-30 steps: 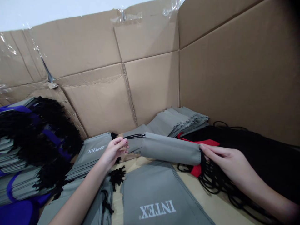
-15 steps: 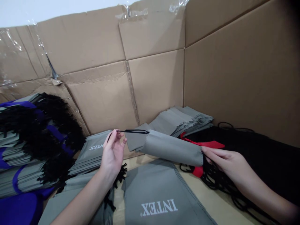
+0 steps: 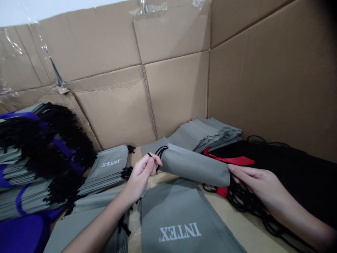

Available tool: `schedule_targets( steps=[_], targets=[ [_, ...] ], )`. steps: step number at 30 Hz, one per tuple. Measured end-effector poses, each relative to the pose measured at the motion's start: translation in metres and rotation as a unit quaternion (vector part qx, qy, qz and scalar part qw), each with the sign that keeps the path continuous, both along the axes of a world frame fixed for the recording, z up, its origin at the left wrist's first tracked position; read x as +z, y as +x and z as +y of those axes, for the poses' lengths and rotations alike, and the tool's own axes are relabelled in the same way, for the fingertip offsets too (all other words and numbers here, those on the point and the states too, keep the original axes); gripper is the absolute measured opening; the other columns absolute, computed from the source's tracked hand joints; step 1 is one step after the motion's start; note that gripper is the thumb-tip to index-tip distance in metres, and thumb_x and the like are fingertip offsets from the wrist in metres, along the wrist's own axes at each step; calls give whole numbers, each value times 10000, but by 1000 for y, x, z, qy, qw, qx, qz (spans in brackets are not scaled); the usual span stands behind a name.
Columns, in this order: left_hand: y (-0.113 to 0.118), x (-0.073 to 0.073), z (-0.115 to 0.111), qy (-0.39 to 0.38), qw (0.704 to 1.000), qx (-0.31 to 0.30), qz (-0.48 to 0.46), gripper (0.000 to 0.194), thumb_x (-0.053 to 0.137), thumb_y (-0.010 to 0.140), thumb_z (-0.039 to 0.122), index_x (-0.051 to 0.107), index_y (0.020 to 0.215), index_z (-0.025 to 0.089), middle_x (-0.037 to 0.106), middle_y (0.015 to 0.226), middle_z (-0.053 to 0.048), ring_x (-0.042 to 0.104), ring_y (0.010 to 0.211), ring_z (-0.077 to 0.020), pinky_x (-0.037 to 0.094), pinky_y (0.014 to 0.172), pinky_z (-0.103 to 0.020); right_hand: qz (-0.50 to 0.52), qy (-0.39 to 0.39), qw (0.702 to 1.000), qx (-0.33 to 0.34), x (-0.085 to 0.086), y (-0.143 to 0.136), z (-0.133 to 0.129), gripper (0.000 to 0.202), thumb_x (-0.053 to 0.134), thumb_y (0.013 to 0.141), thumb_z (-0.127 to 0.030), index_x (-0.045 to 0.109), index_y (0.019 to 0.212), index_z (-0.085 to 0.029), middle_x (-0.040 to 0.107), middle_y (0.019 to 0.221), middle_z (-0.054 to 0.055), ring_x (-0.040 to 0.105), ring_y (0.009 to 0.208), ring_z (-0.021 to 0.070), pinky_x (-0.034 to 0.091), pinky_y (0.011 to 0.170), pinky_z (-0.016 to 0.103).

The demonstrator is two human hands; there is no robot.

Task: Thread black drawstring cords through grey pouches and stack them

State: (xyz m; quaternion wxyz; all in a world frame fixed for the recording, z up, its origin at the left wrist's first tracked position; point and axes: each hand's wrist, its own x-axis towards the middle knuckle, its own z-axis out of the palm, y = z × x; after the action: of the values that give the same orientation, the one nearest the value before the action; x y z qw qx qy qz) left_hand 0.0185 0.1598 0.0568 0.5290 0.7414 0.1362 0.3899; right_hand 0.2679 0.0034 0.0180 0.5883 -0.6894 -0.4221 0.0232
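A small grey fabric bag (image 3: 196,164) hangs stretched sideways between both hands. My right hand (image 3: 244,175) pinches its right end. At the bag's left end, my left hand (image 3: 147,167) is closed on a looped black cord (image 3: 160,151) that comes out of the bag's corner. Below the bag lies a stack of grey bags printed INTEX (image 3: 179,214). A red ribbon (image 3: 237,160) and a tangle of black cords (image 3: 239,202) are behind and beneath the right hand.
Cardboard walls (image 3: 176,88) rise behind. More grey bags (image 3: 205,133) lean at the back. INTEX bags with black cord ends (image 3: 107,168) are stacked left, beside bundles tied with blue bands (image 3: 63,149). A black cord pile (image 3: 289,168) lies right.
My left hand has moved right, close to the bag's end, and its fingers have closed. The cord, stretched straight before, now curves in short loops. My right hand has hardly moved.
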Motion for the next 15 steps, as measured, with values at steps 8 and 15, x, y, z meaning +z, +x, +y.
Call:
schedule_targets(
  steps=[8,15],
  targets=[
    [0,-2,16,76,989,59,116,345,403,855,483,538,776,176,336,572,39,310,533,-111,253,501,-209,36,-56,996,62,-3,1,-3,346,638,680,-468,632,492,-178,688,650,43,638,657,230,492,557,240],
    [-6,-3,22,148,973,91,149,270,465,837,418,607,931,207,451,543,39,396,480,-115,296,496,-205,-26,-58,996,63,-9,5,0,320,609,690,-472,668,513,-212,706,670,11,657,686,222,533,600,270]
  ],
)
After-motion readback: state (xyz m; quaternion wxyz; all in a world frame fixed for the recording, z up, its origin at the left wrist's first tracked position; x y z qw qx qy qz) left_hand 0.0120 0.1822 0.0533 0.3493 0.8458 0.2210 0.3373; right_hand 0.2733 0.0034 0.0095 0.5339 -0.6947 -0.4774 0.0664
